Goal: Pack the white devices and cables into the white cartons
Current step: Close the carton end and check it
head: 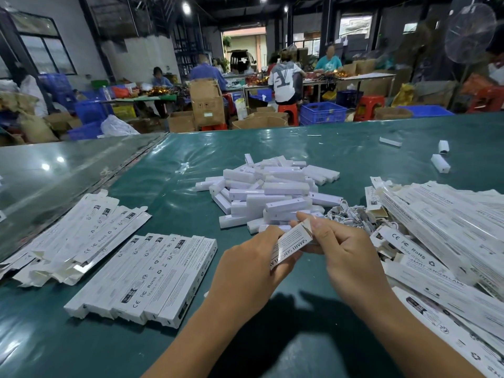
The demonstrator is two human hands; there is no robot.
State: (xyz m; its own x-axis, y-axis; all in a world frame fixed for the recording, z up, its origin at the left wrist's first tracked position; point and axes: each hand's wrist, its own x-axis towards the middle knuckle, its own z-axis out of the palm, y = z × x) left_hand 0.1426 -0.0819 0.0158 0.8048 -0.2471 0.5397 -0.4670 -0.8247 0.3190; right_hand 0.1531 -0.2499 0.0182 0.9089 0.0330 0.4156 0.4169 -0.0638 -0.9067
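The right hand's (pixel 351 257) thumb and forefinger pinched the upper end flap of a slim white printed cardboard carton (pixel 290 242), while the left hand (pixel 253 266) curled its fingers round the carton's lower part, which slanted down toward the left wrist. Whether anything sat inside the carton could not be told.

Just beyond the fingertips lay a loose heap of smooth, glossy white oblong plastic devices (pixel 268 190), stacked at all angles. Just right of the right thumb was a tangle of thin white coiled cables (pixel 351 214), touching the heap. Farther right, a sprawling pile of long flat white cartons with black print (pixel 441 227) ran past the right forearm.

Left of the left hand, a neat row of squared-up white cartons (pixel 147 279) lay side by side; beyond these, more flattened white cartons with open flaps (pixel 73 241) fanned out. Everything rested on a shiny, wrinkled dark green plastic-covered table (pixel 177 208). Three stray white devices (pixel 439 162) lay well apart at the far right.
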